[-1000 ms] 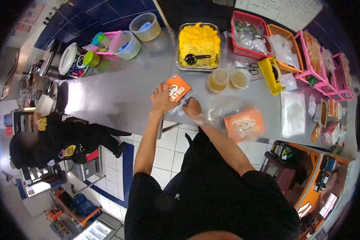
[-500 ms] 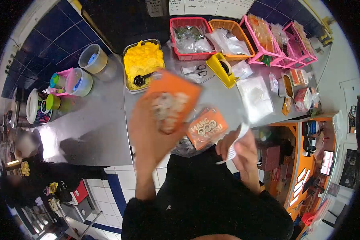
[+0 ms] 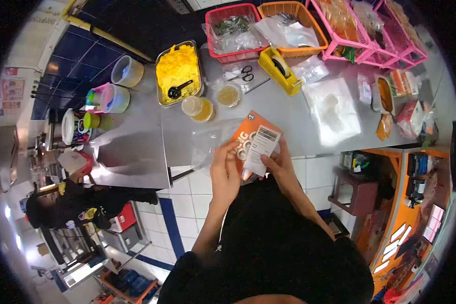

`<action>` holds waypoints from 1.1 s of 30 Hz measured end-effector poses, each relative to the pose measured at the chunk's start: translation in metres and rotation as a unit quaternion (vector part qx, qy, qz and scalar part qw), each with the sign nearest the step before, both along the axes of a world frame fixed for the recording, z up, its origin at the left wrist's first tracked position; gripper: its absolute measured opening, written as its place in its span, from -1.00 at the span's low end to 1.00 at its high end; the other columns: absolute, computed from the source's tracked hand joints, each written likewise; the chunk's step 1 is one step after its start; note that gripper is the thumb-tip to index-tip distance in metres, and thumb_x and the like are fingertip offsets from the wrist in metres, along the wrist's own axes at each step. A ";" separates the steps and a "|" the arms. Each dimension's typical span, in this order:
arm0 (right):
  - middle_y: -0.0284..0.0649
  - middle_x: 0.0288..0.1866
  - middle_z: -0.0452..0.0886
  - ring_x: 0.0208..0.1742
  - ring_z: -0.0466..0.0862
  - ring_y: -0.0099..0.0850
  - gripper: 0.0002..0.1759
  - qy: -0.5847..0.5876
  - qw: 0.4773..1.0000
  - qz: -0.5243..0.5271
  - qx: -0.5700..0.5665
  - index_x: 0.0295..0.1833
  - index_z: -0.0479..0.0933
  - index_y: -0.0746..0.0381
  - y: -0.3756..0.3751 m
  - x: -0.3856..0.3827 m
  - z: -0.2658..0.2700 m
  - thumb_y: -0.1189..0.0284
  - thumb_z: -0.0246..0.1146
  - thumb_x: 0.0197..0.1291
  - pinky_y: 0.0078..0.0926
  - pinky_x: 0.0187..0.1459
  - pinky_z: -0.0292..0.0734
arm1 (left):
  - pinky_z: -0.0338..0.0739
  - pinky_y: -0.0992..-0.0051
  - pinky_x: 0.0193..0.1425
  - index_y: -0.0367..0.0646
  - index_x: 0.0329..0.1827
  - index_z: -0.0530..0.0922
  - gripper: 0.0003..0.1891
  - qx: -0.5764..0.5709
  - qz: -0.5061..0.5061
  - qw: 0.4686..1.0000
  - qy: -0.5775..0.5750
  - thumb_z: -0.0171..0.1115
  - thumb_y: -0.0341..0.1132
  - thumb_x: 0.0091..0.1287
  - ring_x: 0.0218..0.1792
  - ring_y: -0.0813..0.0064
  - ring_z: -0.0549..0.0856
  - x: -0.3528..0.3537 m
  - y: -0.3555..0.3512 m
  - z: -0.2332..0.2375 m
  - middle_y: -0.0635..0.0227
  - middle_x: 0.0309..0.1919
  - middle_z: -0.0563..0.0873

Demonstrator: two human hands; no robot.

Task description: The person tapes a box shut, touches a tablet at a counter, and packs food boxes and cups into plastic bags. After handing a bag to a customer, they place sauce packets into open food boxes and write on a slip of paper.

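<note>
An orange printed box [image 3: 247,125] is held near the table's front edge, angled in front of my body. My left hand [image 3: 224,169] wraps round its left side. A white printed receipt [image 3: 261,152] lies flat over the box's right part. My right hand [image 3: 280,164] pinches the receipt against the box, thumb on top; its other fingers are partly hidden behind. Clear plastic bag film [image 3: 207,143] spreads on the table to the left of the box. Beyond it stand a lidded cup of yellow liquid [image 3: 201,110] and a round lidded tub [image 3: 228,95].
A metal tray of yellow food [image 3: 176,71] with a black spoon stands behind. Scissors [image 3: 247,74], a yellow tape dispenser [image 3: 280,73] and white plastic sheets [image 3: 333,112] lie to the right. Baskets [image 3: 238,57] line the back. Another person [image 3: 61,207] is at far left.
The box that my left hand held raised is down in front of me. My right hand has laid the receipt on it. The cup and tub have come into view; only one box shows now.
</note>
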State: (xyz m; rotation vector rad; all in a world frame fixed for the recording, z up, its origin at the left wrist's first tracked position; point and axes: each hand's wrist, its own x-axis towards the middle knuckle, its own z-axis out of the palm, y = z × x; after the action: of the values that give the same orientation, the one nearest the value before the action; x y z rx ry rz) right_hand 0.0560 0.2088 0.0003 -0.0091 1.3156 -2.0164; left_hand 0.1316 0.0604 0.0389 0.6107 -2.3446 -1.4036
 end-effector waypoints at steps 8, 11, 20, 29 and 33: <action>-0.09 -0.01 0.59 -0.03 0.66 -0.33 -0.26 0.213 0.951 -0.137 0.180 0.44 0.15 0.27 -0.007 0.023 0.013 0.55 0.35 0.20 -0.36 0.04 0.58 | 0.49 0.49 -0.31 -0.18 0.16 0.50 -0.59 0.049 -0.041 0.996 -0.057 0.35 -0.48 0.25 -0.50 0.52 0.64 -0.035 -0.013 -0.040 0.34 -0.52 0.68; -0.07 0.06 0.57 0.13 0.56 -0.17 -0.38 0.519 0.756 -0.158 0.365 0.31 0.39 0.21 -0.003 0.019 0.002 0.53 0.39 0.11 -0.12 0.23 0.42 | 0.51 0.43 -0.35 -0.17 0.16 0.48 -0.59 0.007 -0.065 0.995 -0.074 0.35 -0.47 0.24 -0.49 0.38 0.70 -0.034 -0.018 -0.041 0.25 -0.49 0.72; -0.23 0.40 0.41 0.54 0.22 -0.07 -0.46 0.544 0.729 -0.015 0.416 0.21 0.54 0.06 -0.021 0.029 -0.026 0.28 0.40 0.06 0.28 0.45 0.05 | 0.59 0.28 -0.21 -0.20 0.06 0.53 -0.70 0.007 -0.094 0.994 -0.054 0.31 -0.43 0.27 -0.39 0.20 0.75 -0.031 -0.028 -0.038 0.18 -0.41 0.75; -0.16 0.41 0.38 0.55 0.18 -0.07 -0.48 0.555 0.734 0.027 0.390 0.19 0.56 0.13 -0.011 0.024 -0.019 0.14 0.34 0.14 0.33 0.45 -0.03 | 0.62 0.43 -0.39 -0.25 -0.03 0.61 -0.74 0.316 -0.013 0.949 0.004 0.28 -0.22 0.40 -0.41 0.45 0.66 -0.244 0.009 -0.060 0.33 -0.32 0.67; -0.03 0.45 0.33 0.56 0.13 0.03 -0.29 0.603 0.678 0.117 0.404 0.31 0.48 0.25 0.002 0.019 -0.044 0.00 0.26 0.17 0.53 0.42 -0.16 | 0.62 0.42 -0.42 -0.20 -0.18 0.50 -0.76 0.493 0.127 0.852 -0.120 0.29 -0.21 0.39 -0.53 0.49 0.53 -0.311 0.042 -0.143 0.37 -0.53 0.50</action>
State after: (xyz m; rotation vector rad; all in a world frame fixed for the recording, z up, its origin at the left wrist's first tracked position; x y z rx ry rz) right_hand 0.0749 0.2111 -0.0436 -1.1985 2.7090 -0.8633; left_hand -0.1793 0.1021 -0.1042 1.3521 -1.4199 -2.4471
